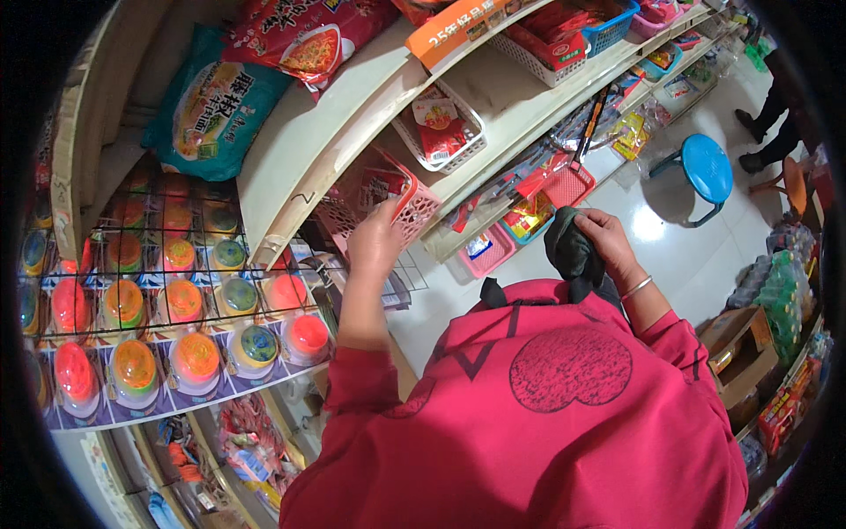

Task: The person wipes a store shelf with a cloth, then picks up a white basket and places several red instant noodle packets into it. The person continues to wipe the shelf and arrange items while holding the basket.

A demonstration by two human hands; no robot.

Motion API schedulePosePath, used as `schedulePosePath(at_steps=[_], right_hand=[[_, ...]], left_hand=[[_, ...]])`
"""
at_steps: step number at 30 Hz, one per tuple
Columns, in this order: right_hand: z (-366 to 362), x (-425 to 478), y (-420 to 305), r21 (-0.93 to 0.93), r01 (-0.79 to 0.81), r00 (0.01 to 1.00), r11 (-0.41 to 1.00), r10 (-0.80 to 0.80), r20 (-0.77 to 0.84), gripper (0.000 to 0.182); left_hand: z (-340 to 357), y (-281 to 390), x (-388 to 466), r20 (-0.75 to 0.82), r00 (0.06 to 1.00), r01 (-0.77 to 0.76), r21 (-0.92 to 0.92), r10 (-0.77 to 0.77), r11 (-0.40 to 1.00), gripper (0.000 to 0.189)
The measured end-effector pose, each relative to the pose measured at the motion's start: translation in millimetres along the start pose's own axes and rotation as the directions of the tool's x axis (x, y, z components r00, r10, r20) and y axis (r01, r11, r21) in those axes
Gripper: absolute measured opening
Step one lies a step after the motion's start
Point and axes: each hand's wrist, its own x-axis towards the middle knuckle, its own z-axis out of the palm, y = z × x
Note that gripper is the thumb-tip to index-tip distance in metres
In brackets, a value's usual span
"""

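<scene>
My left hand (377, 241) grips the near rim of a pink plastic basket (418, 210) at the end of a shelf. Inside the basket lies a red packet (380, 187), partly hidden by the rim and my hand. In front of my body my right hand (605, 239) holds a bunched dark cloth (567, 244) between thumb and fingers. Just beyond the pink basket, a white plastic basket (477, 142) with red packets (439, 125) stands on the same shelf (515, 122).
Hanging cards of bright toys in clear domes (197, 354) fill the left behind black wire. Noodle packs (211, 112) lie on the upper shelf. Smaller baskets (489, 251) sit low ahead. A blue stool (706, 168), another person's legs (773, 119) and a cardboard box (743, 357) are at right.
</scene>
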Motion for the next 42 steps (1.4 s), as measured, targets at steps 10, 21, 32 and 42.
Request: schedulePosePath(at_steps=[10,21,32,42], right_hand=[[-12,-26,-22,-0.114,0.021,0.998,0.993,-0.028,-0.058,0.029],[-62,2,-64,-0.219,0.006,0.996,0.976,0.014,0.088,0.028],[-179,55,-112,-0.196,0.003,0.988,0.981,0.027,0.153,0.028],[-224,80,-141,-0.233,-0.043,0.971,0.972,0.096,0.220,0.027]], left_hand=[[6,-1,24,-0.029,0.996,0.083,0.132,-0.080,0.988,0.033],[77,76,96,0.142,0.990,-0.072,0.373,0.020,0.925,0.031],[78,128,111,-0.077,0.971,0.237,0.329,-0.224,0.914,0.023],[108,215,250,0.130,0.782,0.524,-0.668,-0.609,0.529,0.027]])
